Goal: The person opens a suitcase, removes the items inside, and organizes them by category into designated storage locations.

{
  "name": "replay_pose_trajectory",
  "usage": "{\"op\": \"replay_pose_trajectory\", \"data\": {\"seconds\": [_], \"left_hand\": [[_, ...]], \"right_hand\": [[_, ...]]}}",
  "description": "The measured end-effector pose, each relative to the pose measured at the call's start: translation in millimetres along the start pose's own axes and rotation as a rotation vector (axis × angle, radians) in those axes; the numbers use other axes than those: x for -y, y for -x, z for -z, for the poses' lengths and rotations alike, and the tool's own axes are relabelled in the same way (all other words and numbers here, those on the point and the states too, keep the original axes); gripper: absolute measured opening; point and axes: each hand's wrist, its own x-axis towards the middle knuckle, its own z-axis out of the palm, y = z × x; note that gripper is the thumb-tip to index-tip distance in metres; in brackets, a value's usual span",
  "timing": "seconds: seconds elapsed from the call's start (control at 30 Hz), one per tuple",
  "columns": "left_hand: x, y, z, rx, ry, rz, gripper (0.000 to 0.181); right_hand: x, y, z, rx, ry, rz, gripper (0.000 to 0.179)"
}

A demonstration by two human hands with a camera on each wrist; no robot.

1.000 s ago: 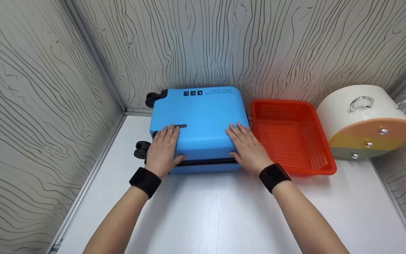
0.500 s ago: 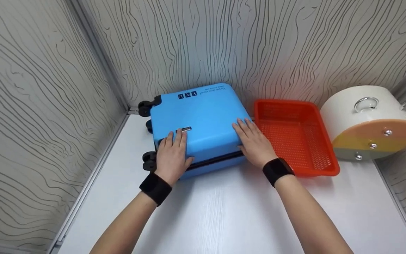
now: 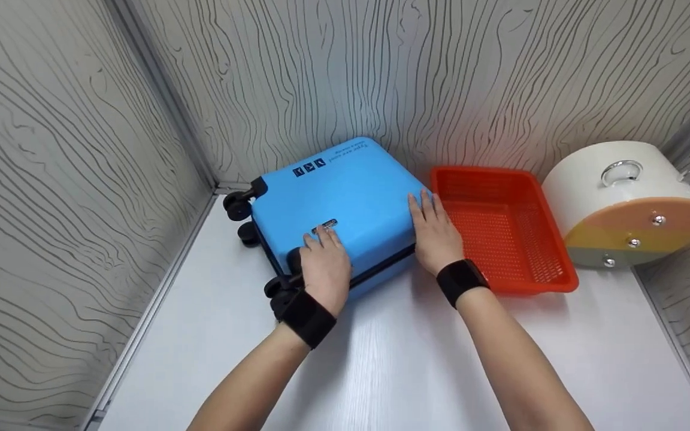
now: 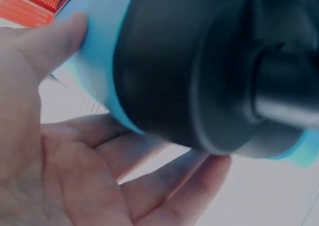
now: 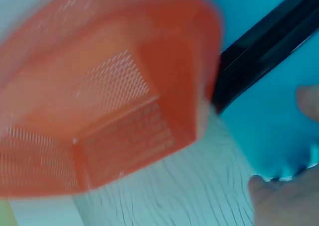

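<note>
A blue hard-shell suitcase (image 3: 345,191) lies flat on the white table, turned at a slant. Black wheels (image 3: 238,206) stick out from its left end. My left hand (image 3: 328,269) rests on the near left corner, fingers laid over the top by the small black badge (image 3: 324,226). In the left wrist view its thumb (image 4: 70,34) touches the blue shell beside a blurred black corner part (image 4: 159,66). My right hand (image 3: 438,238) lies on the near right corner with extended fingers. The right wrist view shows only part of that hand, against the blue shell.
A red perforated plastic basket (image 3: 560,281) stands close to the suitcase's right side. Right of it is a cream rounded box (image 3: 596,167) with a striped front, small knobs and silver handles. Wood-grain-patterned walls (image 3: 321,72) enclose the table (image 3: 381,383) behind and at both sides.
The suitcase has turned counter-clockwise, its near wheels swinging toward me and rightward. My left hand has moved right with it, and my right hand slightly right and away. The basket and box stay put.
</note>
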Motion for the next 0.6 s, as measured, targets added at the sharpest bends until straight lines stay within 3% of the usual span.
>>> {"op": "replay_pose_trajectory", "data": {"seconds": [0.1,0.17,0.23,0.33,0.4,0.5,0.6], "left_hand": [[-3.2,-1.3,3.5,0.028,-0.031,-0.014,0.076],[2.2,-1.4,3.4,-0.011,-0.003,-0.035,0.075],[15.0,-3.6,4.2,-0.070,0.095,-0.078,0.072],[44.7,-16.5,9.4,-0.071,0.332,-0.145,0.071],[69.6,-33.8,10.3,-0.025,0.475,-0.149,0.070],[107.0,-64.6,-0.6,0.059,0.616,-0.091,0.078],[134.7,-83.6,-24.3,0.122,0.744,-0.035,0.082]], "right_hand": [[12.2,7.6,-3.7,-0.008,-0.135,-0.069,0.078],[19.5,15.7,-7.7,-0.012,-0.215,-0.094,0.079],[25.8,25.2,-11.2,-0.013,-0.284,-0.107,0.081],[35.3,40.9,-14.9,-0.014,-0.387,-0.123,0.082],[44.2,50.6,-16.0,0.001,-0.457,-0.132,0.083],[62.5,62.1,-16.9,0.051,-0.585,-0.155,0.086],[81.0,68.8,-18.7,0.128,-0.717,-0.187,0.090]]}}
